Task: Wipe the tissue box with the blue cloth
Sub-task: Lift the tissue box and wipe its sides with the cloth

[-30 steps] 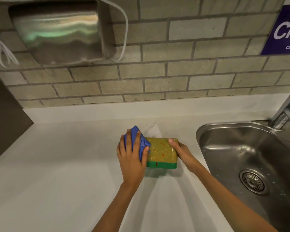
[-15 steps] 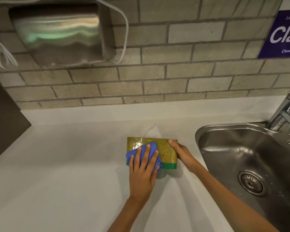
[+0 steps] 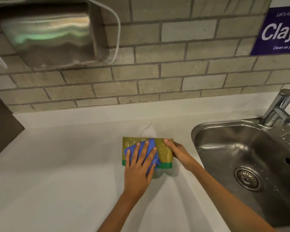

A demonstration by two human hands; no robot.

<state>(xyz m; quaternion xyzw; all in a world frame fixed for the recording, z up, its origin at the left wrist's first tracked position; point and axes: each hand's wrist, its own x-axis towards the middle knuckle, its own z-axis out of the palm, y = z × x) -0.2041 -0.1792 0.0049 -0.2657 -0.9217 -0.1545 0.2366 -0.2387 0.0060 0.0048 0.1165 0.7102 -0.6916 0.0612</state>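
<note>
Tissue box (image 3: 164, 152) on white counter (image 3: 57, 164) near sink (image 3: 224, 148), mid-wipe. Left hand (image 3: 137, 168) flat, pressing blue cloth (image 3: 156, 159) onto top; right hand (image 3: 179, 152) gripping right end. Next, probably: sweep toward the uncovered right part.

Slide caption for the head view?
Left hand presses cloth on tissue box; right hand holds it beside the sink.

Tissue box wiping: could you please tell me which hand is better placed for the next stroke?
Left. The left hand already presses the blue cloth flat against the tissue box, while the right hand grips the box's right end, steadying it.
</note>
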